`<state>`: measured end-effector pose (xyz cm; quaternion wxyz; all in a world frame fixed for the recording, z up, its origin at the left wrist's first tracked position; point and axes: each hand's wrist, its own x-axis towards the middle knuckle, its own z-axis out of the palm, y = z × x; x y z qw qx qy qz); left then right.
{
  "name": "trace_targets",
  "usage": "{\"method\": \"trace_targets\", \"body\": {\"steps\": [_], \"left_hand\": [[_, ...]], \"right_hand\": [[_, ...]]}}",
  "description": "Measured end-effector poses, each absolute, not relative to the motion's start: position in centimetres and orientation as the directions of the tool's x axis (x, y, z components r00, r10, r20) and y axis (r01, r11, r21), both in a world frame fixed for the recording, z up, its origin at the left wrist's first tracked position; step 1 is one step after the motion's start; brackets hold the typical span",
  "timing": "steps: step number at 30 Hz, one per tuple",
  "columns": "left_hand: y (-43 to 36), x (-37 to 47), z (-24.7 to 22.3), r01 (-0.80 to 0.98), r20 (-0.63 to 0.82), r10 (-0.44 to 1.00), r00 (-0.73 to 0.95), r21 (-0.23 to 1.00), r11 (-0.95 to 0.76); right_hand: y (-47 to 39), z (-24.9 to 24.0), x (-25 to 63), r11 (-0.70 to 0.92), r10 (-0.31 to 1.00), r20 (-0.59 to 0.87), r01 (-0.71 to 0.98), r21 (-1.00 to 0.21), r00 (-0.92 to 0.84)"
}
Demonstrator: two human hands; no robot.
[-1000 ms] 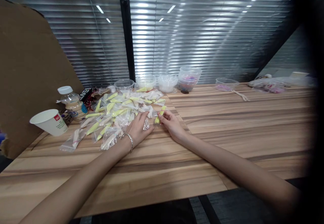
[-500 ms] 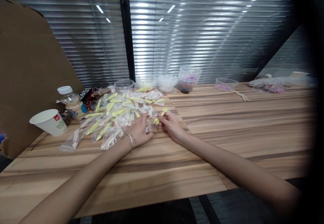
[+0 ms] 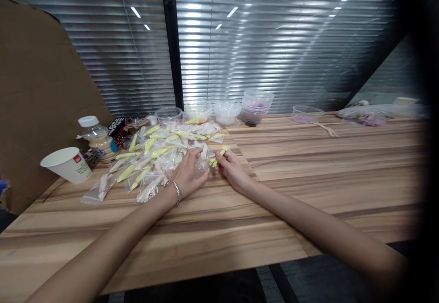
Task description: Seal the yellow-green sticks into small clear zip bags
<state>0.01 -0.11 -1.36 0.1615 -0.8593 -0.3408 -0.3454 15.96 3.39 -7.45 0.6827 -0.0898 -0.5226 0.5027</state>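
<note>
A small clear plastic bag [image 3: 200, 168] lies between the thumb and curled fingers of my left hand [image 3: 185, 174], which wears a bracelet at the wrist. Just to the right, my right hand [image 3: 233, 170] pinches a bundle of yellow strips [image 3: 222, 150] between thumb and fingers. The bundle's lower end sits close to the bag; I cannot tell whether it is inside. Beside and beyond my left hand spreads a heap of clear zip bags [image 3: 161, 151] holding yellow and pale strip bundles.
A paper cup [image 3: 66, 165] and a capped bottle [image 3: 98, 140] stand left, near a cardboard panel [image 3: 44, 79]. Along the back are clear plastic tubs [image 3: 198, 110], stacked cups [image 3: 255, 108] and a shallow container [image 3: 305, 113] with pale strips [image 3: 327, 129] beside it. Plastic bags [image 3: 368, 114] lie far right.
My left hand's fingers have shifted slightly and more of the clear bag shows between them. The yellow bundle has moved a little to the right with my right hand.
</note>
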Motion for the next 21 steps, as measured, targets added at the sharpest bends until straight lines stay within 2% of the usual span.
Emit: {"method": "trace_targets", "body": {"steps": [6,21], "left_hand": [[-0.18,0.0,-1.31,0.618,0.744,0.377,0.552,-0.061,-0.783],[-0.17,0.09,-1.35,0.568,0.733,0.34,0.589,-0.077,-0.819]], "right_hand": [[3.32,-7.21,15.94,0.446,0.793,0.607,-0.628,-0.638,-0.053],[3.16,-7.25,15.91,0.471,0.77,0.635,-0.618,-0.629,-0.061]]}}
